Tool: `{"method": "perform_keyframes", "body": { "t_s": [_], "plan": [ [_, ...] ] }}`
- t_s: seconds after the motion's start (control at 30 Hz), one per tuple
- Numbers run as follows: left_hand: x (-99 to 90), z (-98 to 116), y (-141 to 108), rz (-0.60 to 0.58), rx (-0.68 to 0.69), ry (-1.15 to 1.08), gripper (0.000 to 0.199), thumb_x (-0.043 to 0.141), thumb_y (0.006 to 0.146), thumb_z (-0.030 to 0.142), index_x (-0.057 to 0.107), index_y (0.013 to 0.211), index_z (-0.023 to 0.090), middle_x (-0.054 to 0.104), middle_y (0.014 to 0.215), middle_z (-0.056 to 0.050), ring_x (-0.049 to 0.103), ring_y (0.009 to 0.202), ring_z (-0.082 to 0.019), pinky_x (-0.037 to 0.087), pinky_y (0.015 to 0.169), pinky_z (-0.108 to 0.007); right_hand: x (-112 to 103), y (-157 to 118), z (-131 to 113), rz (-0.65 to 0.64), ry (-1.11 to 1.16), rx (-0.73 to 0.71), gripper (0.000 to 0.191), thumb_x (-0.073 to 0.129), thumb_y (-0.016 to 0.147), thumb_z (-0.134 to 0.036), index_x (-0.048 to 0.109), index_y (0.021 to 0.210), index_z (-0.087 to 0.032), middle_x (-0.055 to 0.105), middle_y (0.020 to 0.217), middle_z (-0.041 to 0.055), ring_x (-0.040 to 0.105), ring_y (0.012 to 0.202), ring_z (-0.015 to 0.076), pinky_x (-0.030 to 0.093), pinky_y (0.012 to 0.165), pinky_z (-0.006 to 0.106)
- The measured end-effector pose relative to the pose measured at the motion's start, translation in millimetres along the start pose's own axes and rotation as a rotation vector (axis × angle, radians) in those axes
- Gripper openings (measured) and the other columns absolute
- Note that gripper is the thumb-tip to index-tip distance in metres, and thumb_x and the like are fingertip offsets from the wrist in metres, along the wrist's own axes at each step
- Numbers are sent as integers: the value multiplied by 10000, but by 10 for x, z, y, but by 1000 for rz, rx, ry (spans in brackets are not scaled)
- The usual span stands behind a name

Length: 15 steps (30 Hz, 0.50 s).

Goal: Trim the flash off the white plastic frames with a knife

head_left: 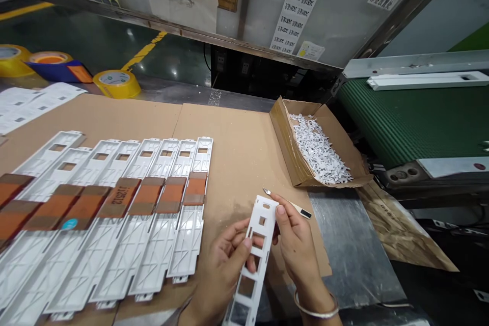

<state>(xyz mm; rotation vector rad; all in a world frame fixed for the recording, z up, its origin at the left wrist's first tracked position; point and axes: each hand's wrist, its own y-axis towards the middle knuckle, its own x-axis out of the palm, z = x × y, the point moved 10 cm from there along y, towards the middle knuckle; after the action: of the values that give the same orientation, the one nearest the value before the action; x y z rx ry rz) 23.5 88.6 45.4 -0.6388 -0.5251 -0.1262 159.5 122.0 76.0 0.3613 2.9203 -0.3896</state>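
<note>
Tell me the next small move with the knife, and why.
Probably bring the blade of the craft knife onto the top end of the white plastic frame. The left hand holds that frame up, and the right hand has the blade just beside that end. The cardboard box of small white pieces nearby hints at trimming, though I can't be sure.

A steel-framed partition hung with notices stands at 12 o'clock, green conveyor belt at 3 o'clock, yellow-striped floor at 10 o'clock.
</note>
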Motion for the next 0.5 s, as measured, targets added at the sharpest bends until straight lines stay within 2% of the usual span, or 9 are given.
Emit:
{"method": "perform_keyframes", "body": {
  "t_s": [0.1, 0.3, 0.4, 0.5],
  "plan": [
    [-5, 98, 82, 7, 61, 19, 423, 622, 799, 394, 534, 1162, 197, 591, 615, 30, 478, 474, -61, 422, 493, -192, 14, 0, 32, -28, -1, -22, 498, 475, 887, -505, 543, 1214, -136, 566, 653, 1, 491, 554, 137, 424, 500, 250],
    [42, 228, 96, -34, 163, -16, 393, 605, 822, 360, 533, 1186, 233, 577, 671, 29, 514, 552, -68, 441, 548, -198, 52, -96, -40, -97, -14, -75, 490, 451, 909, -500, 540, 1212, -125, 609, 725, 23, 507, 589, 125, 425, 540, 241],
    [52, 229, 41, -10, 167, -42, 381, 621, 808, 358, 548, 1155, 218, 607, 753, 4, 520, 580, -75, 437, 533, -199, 46, -142, -70, -101, -15, -80, 498, 461, 900, -510, 556, 1193, -119, 602, 676, 13, 497, 554, 120, 422, 515, 234],
    [78, 197, -10, 10, 123, -96, 406, 638, 789, 370, 534, 1138, 192, 562, 616, 27, 498, 527, -85, 425, 498, -206, 47, -183, -84, -107, -8, -80, 495, 475, 890, -517, 574, 1170, -122, 599, 660, 9, 494, 546, 118, 423, 509, 232]
  ]
}}
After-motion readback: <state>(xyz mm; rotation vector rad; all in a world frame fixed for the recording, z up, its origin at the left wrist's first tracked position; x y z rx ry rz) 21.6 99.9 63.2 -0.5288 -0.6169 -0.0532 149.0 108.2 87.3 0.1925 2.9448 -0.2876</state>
